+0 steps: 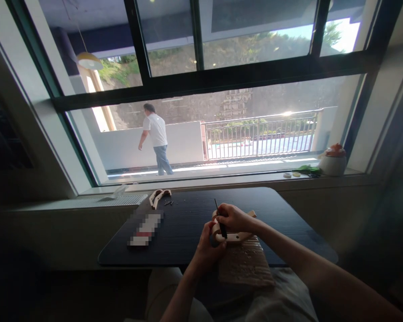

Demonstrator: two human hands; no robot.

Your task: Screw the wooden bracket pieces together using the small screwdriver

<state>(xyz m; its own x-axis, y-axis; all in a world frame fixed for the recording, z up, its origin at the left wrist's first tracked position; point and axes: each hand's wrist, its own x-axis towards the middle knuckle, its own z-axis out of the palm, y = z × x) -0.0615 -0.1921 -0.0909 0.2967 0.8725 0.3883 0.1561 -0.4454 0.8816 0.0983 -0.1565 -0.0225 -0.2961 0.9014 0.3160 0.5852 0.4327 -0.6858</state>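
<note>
My left hand (210,247) grips a pale wooden piece (234,238) with rounded parts and small dark holes, near the table's front edge. Above it, my right hand (237,218) is closed around a slim dark pen-like tool (223,229). The tool stands steeply tilted, its lower end close to the wood by my left thumb; whether it touches cannot be made out. Fingers hide part of the wooden piece. Under the work lies a brown slab with a rippled, shiny surface (246,264), sticking out over the edge towards my lap.
On the dark table (188,223) are curved wooden parts (156,198), a few screws (168,203) and a blurred-out flat item (145,230). A white jar (334,164) stands on the windowsill at right, beside green leaves (308,170). Outside the window a person (156,134) walks.
</note>
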